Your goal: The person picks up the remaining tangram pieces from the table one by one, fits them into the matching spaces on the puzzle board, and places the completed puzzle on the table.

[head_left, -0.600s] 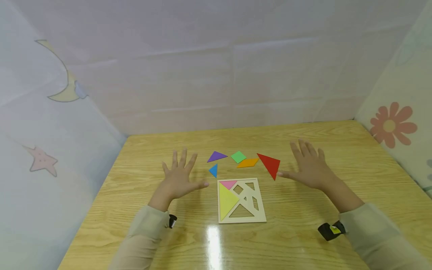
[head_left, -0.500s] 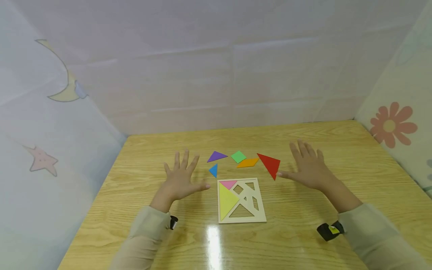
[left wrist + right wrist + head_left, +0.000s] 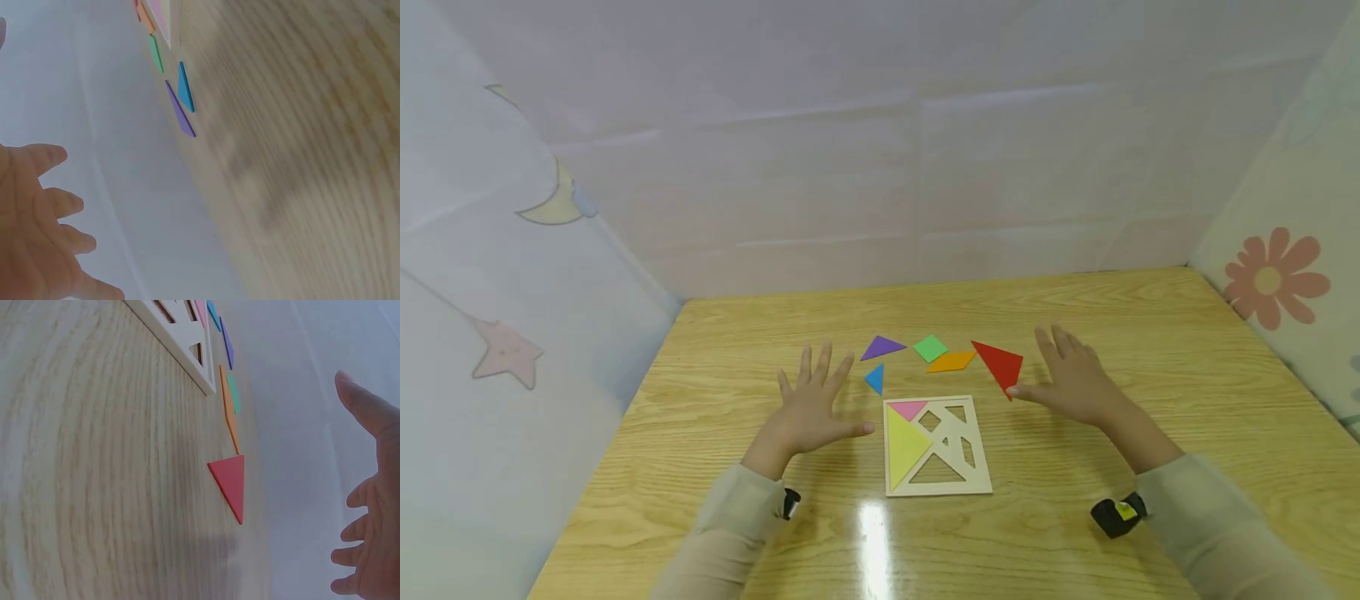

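In the head view my left hand [image 3: 811, 415] hovers, fingers spread, left of a pale wooden tangram board [image 3: 977, 467]. On the other side my right hand [image 3: 1078, 386] is held above the table with fingers extended and nothing in it; its thumb overlaps a corner of the red triangle [image 3: 1002, 364] from above. A yellow triangle [image 3: 906, 446] and a pink triangle [image 3: 907, 410] lie in the board's left slots; the other slots are bare. Behind the board lie a blue triangle [image 3: 876, 379], a purple triangle [image 3: 882, 347], a green square [image 3: 930, 348] and an orange parallelogram [image 3: 951, 362].
The wooden table [image 3: 760, 333] ends at a pale cloth wall [image 3: 820, 192] behind. Side cloths carry a printed star [image 3: 508, 354] on the left and a red flower [image 3: 1267, 279] on the right. A black wrist device [image 3: 1117, 515] shows under the right sleeve.
My left hand has moved right and a little toward me. The right hand has shifted slightly left and lower, its thumb now over the red triangle's corner. The pieces have not moved.
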A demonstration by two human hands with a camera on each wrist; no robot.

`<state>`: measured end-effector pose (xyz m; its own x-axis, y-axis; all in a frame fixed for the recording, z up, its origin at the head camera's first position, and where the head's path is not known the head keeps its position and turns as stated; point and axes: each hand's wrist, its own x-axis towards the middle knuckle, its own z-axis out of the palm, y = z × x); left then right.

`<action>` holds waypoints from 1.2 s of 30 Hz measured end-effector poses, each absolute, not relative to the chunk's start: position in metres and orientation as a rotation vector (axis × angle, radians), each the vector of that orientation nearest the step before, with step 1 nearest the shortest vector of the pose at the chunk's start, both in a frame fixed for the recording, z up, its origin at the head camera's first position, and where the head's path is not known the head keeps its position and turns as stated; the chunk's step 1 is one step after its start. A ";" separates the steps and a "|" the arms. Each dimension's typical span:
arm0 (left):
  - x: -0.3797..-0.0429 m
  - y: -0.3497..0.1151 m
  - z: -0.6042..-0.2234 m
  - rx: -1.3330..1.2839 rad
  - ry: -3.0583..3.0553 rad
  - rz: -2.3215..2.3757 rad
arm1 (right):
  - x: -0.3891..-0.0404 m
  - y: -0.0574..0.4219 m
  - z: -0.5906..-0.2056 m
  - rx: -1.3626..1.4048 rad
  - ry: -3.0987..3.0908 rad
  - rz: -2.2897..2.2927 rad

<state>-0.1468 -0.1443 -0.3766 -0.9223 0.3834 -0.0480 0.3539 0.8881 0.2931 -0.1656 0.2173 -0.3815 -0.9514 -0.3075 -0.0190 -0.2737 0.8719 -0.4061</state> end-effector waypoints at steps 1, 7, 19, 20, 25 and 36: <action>-0.146 -0.144 -0.377 0.582 2.945 0.429 | -0.166 0.217 -0.383 -0.460 2.958 -0.627; -0.144 -0.140 -0.384 0.617 2.912 0.417 | -0.169 0.217 -0.393 -0.449 2.956 -0.616; -0.141 -0.127 -0.403 0.738 2.869 0.322 | -0.172 0.218 -0.408 -0.393 2.878 -0.640; -0.140 -0.126 -0.404 0.749 2.860 0.326 | -0.173 0.218 -0.409 -0.391 2.874 -0.635; -0.139 -0.122 -0.411 0.797 2.798 0.378 | -0.175 0.216 -0.414 -0.389 2.841 -0.654; -0.136 -0.112 -0.413 0.883 2.676 0.384 | -0.181 0.207 -0.421 -0.366 2.807 -0.665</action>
<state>-0.1362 -0.1119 -0.4130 -0.7673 0.6112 -0.1941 0.5319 0.7756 0.3399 -0.1810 0.2072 -0.4205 -0.9415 -0.2930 -0.1666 -0.1870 0.8654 -0.4648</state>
